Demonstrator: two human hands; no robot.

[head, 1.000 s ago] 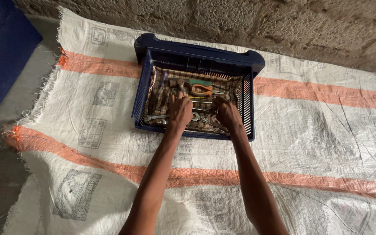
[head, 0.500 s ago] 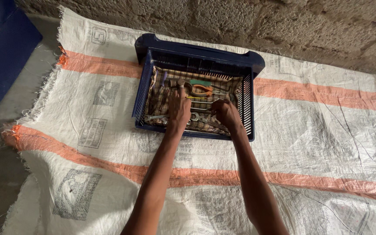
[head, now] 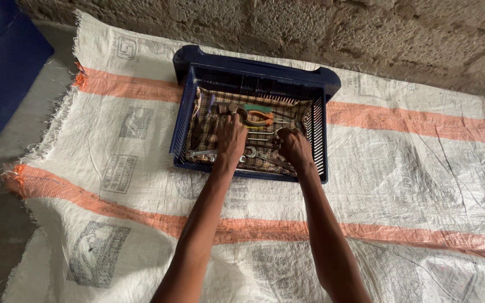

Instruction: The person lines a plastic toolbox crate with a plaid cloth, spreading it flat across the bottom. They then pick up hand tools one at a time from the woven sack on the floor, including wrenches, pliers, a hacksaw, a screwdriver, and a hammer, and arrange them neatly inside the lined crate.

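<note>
White woven sack (head: pixel 422 168), blue crate (head: pixel 321 84), both hands (head: pixel 231 134) among tools (head: pixel 259 118).

A dark blue plastic crate (head: pixel 321 120) with slotted walls sits on the white woven sheet (head: pixel 422 168), near the sheet's far edge and between its two orange stripes. A checked cloth (head: pixel 200 106) lines its bottom. On the cloth lie metal hand tools in a loose jumble: orange-handled pliers (head: pixel 261 117) near the far wall, a silver spanner (head: pixel 200 153) flat by the near left corner, a ring spanner (head: pixel 250 151) toward the near wall. The left hand (head: pixel 231 134) rests palm down among the tools in the middle. The right hand (head: pixel 293 147) curls over those toward the right wall.
</note>
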